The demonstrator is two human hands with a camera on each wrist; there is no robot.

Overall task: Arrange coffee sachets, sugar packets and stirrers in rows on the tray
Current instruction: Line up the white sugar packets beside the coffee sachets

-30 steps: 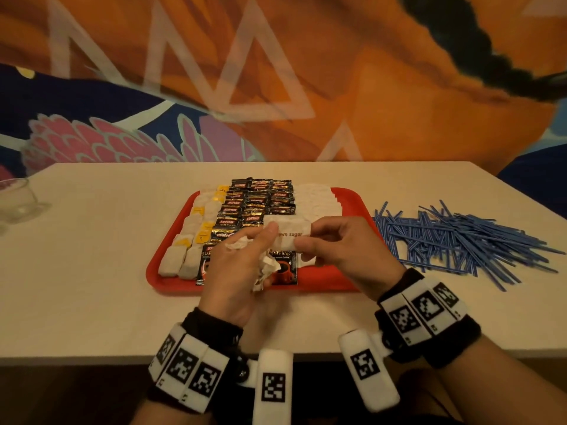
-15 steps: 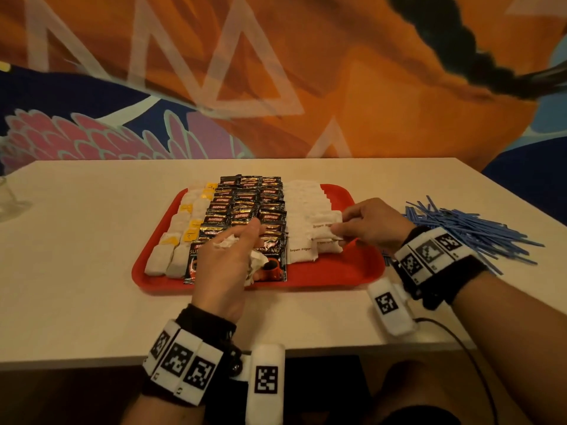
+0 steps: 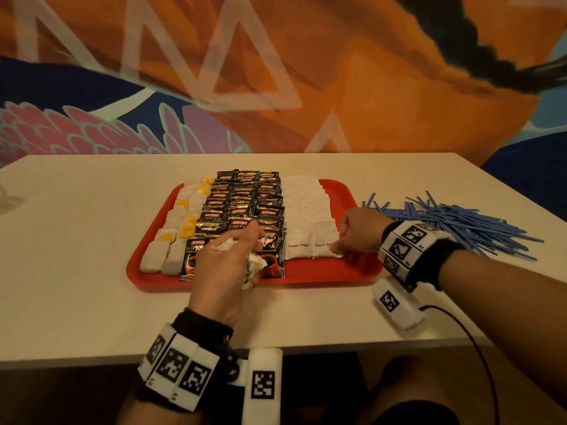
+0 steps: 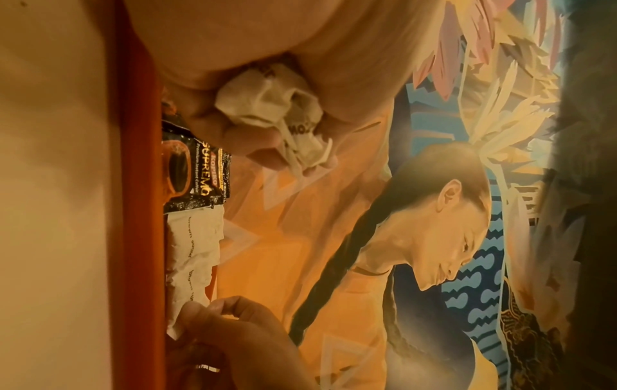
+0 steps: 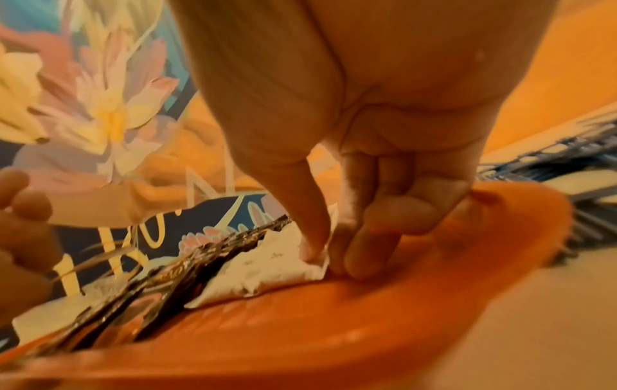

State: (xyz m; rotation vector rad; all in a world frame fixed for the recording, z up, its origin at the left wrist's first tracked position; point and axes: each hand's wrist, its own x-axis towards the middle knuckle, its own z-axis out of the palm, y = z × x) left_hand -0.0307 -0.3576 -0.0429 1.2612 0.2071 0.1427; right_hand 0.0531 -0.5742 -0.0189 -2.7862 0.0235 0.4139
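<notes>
A red tray [image 3: 306, 279] holds rows of white-and-yellow packets [image 3: 181, 222], black coffee sachets [image 3: 242, 207] and white brown sugar packets [image 3: 306, 216]. My right hand [image 3: 337, 248] pinches the right end of the front brown sugar packet [image 3: 322, 250], which lies on the tray; thumb and fingers meet at its corner [image 5: 313, 258]. My left hand [image 3: 245, 253] hovers over the front coffee sachets and grips a crumpled bunch of white packets [image 4: 277, 118]. Blue stirrers [image 3: 454, 219] lie in a loose pile on the table right of the tray.
The tray sits mid-table, with the painted wall behind. A strip of red tray floor [image 5: 300, 329] shows in front of the rows. The table's front edge [image 3: 276, 348] is near my wrists, and a black cable [image 3: 460, 326] trails from my right wrist.
My right hand took a brown sugar packet from the left hand, carried it right and down, and now has it on the tray at the front of the right sugar row. The left hand barely moved.
</notes>
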